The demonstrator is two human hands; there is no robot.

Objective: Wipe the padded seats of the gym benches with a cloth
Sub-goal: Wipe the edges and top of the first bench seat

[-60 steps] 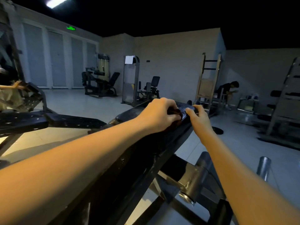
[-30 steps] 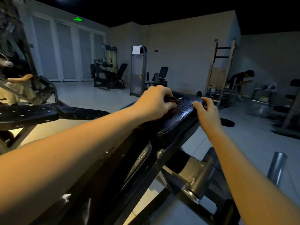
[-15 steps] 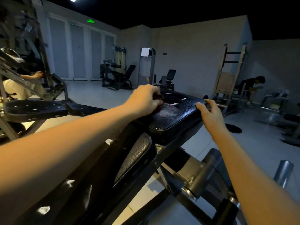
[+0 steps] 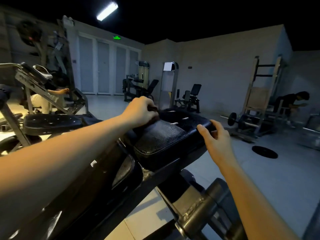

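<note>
Left hand (image 4: 142,111) still fisted round the dark cloth (image 4: 153,119), now pressed at the far left edge of the padded surface (image 4: 164,137); 2 s ago it sat mid-pad. Right hand (image 4: 216,137) keeps its grip on the right edge near the far corner, thumb on top, fingers curled over. Left forearm hides the near left side. Steel frame tube (image 4: 199,210) lies below. Second bench pad (image 4: 52,122) stands left. Weight plate (image 4: 264,151) and barbell (image 4: 232,118) lie on the floor to the right.
</note>
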